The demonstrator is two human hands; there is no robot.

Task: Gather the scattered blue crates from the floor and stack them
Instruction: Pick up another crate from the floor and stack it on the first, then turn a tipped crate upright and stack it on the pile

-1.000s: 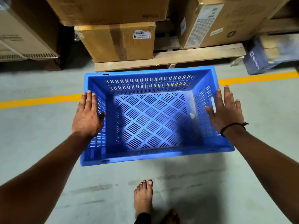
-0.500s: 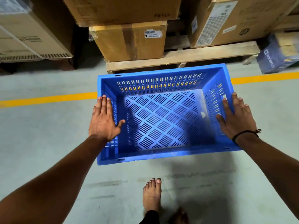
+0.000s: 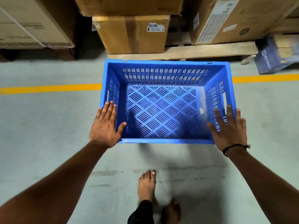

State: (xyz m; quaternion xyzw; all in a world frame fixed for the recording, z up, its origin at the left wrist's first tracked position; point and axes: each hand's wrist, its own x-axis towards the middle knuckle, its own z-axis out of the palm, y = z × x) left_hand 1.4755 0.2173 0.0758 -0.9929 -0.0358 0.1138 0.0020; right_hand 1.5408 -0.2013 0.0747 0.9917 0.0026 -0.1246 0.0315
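head view: blue crate [image 3: 161, 110], now squared up, is pressed between flat, uncurled left grip [image 3: 105, 126] and right grip [image 3: 229, 128]; stacking awaited.

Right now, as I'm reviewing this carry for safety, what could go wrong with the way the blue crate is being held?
1. The left hand and right hand press flat, fingers straight, against the side walls of the blue crate, not through its handle slots; it could slip.
2. A bare foot stands just behind the crate; a drop might land on it.
3. The wooden pallet lies close ahead; the far rim could bump it.
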